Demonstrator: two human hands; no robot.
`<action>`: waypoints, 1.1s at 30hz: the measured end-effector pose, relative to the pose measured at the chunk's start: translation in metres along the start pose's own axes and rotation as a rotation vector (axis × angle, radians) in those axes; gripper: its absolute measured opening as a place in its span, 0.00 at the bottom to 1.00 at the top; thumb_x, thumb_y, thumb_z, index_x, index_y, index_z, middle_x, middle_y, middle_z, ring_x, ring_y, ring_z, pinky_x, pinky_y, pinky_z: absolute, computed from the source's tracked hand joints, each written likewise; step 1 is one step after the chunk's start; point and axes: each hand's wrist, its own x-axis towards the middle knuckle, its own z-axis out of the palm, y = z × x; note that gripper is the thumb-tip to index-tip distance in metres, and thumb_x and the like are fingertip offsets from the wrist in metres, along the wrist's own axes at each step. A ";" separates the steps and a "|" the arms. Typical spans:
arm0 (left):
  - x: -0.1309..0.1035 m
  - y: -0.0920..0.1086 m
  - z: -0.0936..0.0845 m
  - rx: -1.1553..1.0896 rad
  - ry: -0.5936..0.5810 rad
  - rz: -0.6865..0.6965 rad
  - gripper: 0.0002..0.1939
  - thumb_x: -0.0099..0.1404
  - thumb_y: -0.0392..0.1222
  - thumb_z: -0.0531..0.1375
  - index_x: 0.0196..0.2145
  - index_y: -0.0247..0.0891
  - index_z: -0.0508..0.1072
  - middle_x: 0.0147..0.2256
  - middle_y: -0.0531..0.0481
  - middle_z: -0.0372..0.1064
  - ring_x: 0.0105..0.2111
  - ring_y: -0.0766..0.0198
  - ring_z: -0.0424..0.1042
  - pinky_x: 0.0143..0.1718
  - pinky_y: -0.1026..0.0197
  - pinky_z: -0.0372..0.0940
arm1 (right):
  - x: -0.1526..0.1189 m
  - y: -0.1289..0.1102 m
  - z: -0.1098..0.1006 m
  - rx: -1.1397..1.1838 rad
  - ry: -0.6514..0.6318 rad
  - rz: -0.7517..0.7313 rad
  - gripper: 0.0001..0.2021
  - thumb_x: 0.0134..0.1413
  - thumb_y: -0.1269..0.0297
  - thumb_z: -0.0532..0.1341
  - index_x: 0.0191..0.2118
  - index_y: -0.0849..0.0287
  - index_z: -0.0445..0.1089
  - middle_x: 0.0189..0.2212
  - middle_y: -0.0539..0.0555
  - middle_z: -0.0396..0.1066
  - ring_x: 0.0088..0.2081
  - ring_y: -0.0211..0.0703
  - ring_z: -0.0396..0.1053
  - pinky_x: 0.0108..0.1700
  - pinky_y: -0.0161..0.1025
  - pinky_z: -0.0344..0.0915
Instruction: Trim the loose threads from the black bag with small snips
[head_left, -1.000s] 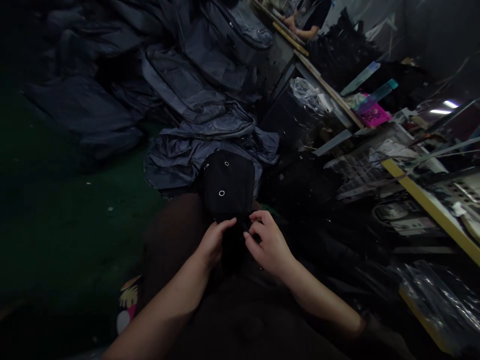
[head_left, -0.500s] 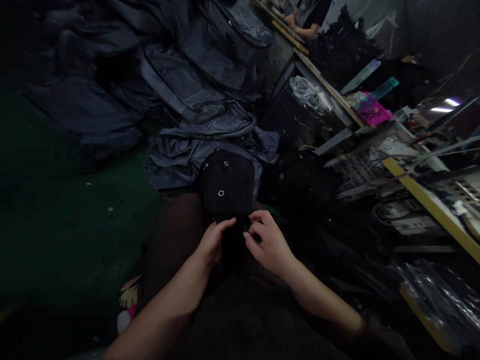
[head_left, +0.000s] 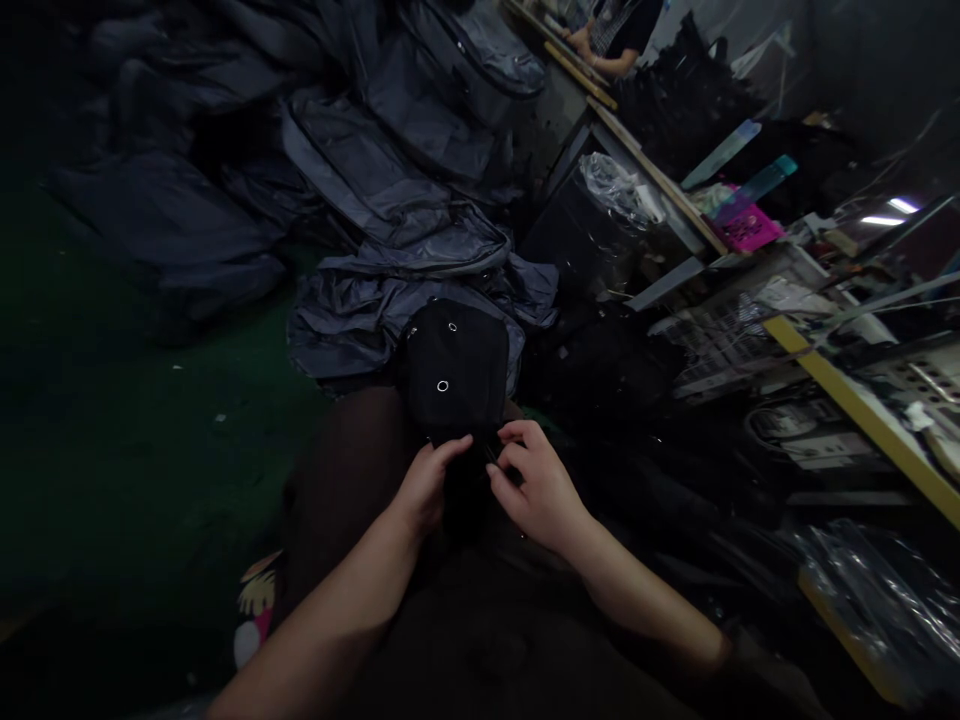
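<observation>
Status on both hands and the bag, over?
Left hand at near edge of black bag. Right hand curled alongside, grip unclear. Gray bags lie beyond.

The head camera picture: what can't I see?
Head view:
Underside of the black bag: faces away.
Most fingers of the left hand: in shadow underneath.
What is at the fingertips of the right hand: too dark to tell.
Head of the co-worker: cut off by the top edge.

no readable text, no legible labels or brands; no numbers, no signs
</observation>
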 end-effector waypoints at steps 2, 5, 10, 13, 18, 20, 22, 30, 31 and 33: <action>0.001 -0.001 -0.001 0.002 0.000 0.017 0.18 0.54 0.41 0.65 0.42 0.34 0.74 0.37 0.45 0.76 0.37 0.58 0.75 0.43 0.58 0.67 | 0.000 0.000 0.000 -0.002 -0.003 0.001 0.03 0.52 0.69 0.58 0.28 0.59 0.64 0.45 0.58 0.59 0.44 0.45 0.63 0.46 0.42 0.65; 0.002 -0.002 -0.001 0.009 0.001 0.025 0.18 0.54 0.42 0.65 0.43 0.33 0.74 0.38 0.44 0.76 0.38 0.56 0.74 0.43 0.57 0.67 | 0.000 0.000 0.000 -0.006 -0.004 0.004 0.03 0.52 0.69 0.58 0.28 0.58 0.64 0.45 0.58 0.59 0.44 0.46 0.64 0.45 0.43 0.65; 0.002 -0.001 -0.001 0.017 -0.009 0.021 0.19 0.53 0.42 0.65 0.43 0.34 0.74 0.37 0.43 0.76 0.37 0.55 0.75 0.42 0.55 0.67 | 0.000 0.000 -0.001 -0.002 0.006 -0.007 0.04 0.52 0.70 0.58 0.28 0.58 0.64 0.45 0.58 0.59 0.44 0.46 0.64 0.46 0.44 0.66; 0.001 0.000 0.000 0.020 0.006 0.010 0.17 0.53 0.42 0.65 0.41 0.34 0.75 0.36 0.44 0.77 0.36 0.55 0.75 0.40 0.56 0.68 | 0.000 0.000 -0.001 0.000 0.002 -0.008 0.03 0.52 0.70 0.58 0.28 0.58 0.64 0.45 0.58 0.59 0.44 0.45 0.64 0.46 0.43 0.65; 0.000 0.000 0.000 0.010 -0.013 -0.010 0.20 0.54 0.42 0.65 0.44 0.34 0.74 0.37 0.44 0.76 0.36 0.55 0.75 0.39 0.56 0.69 | 0.000 0.000 -0.002 0.008 0.002 -0.005 0.04 0.52 0.70 0.58 0.28 0.58 0.64 0.45 0.57 0.59 0.44 0.45 0.64 0.46 0.42 0.65; 0.000 0.001 0.001 0.005 -0.004 -0.010 0.20 0.53 0.42 0.65 0.44 0.34 0.74 0.37 0.43 0.76 0.37 0.55 0.75 0.40 0.55 0.69 | 0.000 0.000 -0.001 0.011 -0.001 -0.003 0.04 0.52 0.70 0.58 0.28 0.58 0.64 0.45 0.57 0.59 0.44 0.44 0.64 0.45 0.42 0.66; -0.001 0.002 0.001 0.003 -0.003 -0.009 0.20 0.53 0.42 0.66 0.44 0.34 0.74 0.38 0.43 0.76 0.37 0.55 0.75 0.40 0.56 0.69 | 0.000 0.001 -0.001 0.014 -0.002 -0.005 0.04 0.52 0.70 0.58 0.28 0.59 0.64 0.45 0.57 0.59 0.44 0.44 0.64 0.45 0.42 0.66; 0.000 0.002 0.001 0.009 0.002 -0.026 0.18 0.53 0.42 0.65 0.42 0.34 0.74 0.37 0.44 0.76 0.36 0.56 0.75 0.39 0.56 0.69 | 0.001 -0.001 -0.004 0.020 -0.009 -0.026 0.03 0.52 0.70 0.58 0.28 0.58 0.64 0.45 0.57 0.60 0.44 0.45 0.64 0.45 0.43 0.66; 0.000 0.002 0.001 0.006 0.002 -0.024 0.18 0.53 0.42 0.65 0.42 0.34 0.74 0.37 0.44 0.76 0.35 0.56 0.75 0.39 0.56 0.69 | 0.001 -0.001 -0.004 0.021 -0.010 -0.028 0.03 0.52 0.70 0.58 0.28 0.58 0.64 0.45 0.57 0.60 0.43 0.45 0.64 0.45 0.43 0.66; 0.000 0.002 0.001 -0.002 0.007 -0.021 0.18 0.53 0.41 0.65 0.42 0.34 0.74 0.37 0.44 0.77 0.35 0.56 0.76 0.38 0.57 0.70 | 0.001 0.000 -0.004 0.024 -0.011 -0.030 0.04 0.52 0.70 0.58 0.28 0.58 0.64 0.45 0.58 0.60 0.44 0.45 0.64 0.45 0.43 0.66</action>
